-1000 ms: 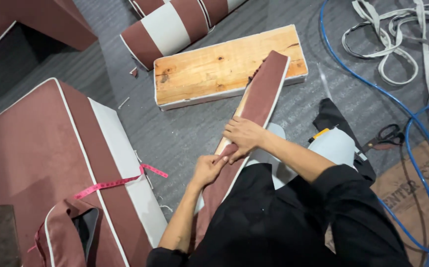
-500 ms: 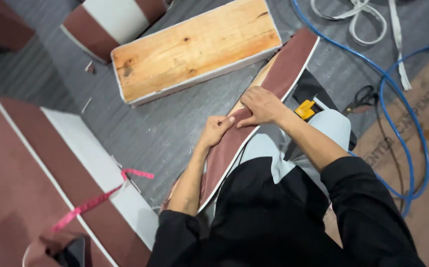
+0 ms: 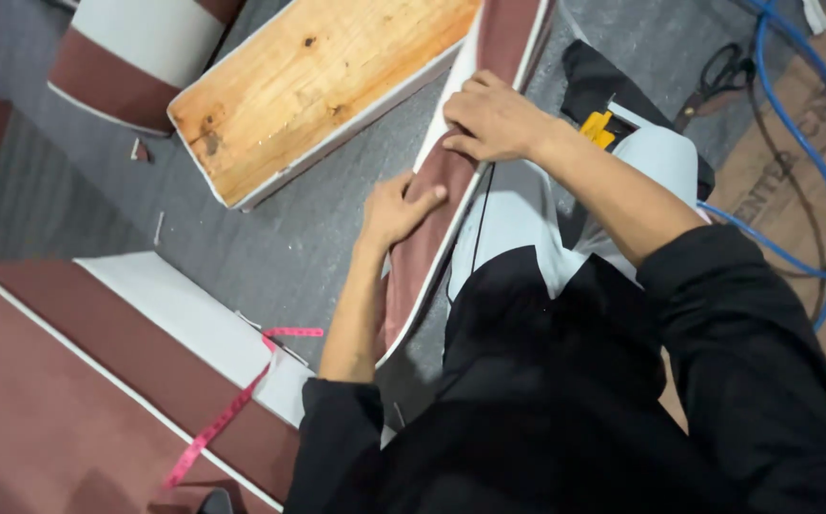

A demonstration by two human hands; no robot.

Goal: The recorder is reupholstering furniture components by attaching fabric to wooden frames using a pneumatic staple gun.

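Two hands — left (image 3: 396, 211), right (image 3: 494, 119) — one wooden board (image 3: 323, 90), one pink tape measure (image 3: 232, 409), one pair of scissors (image 3: 717, 78)
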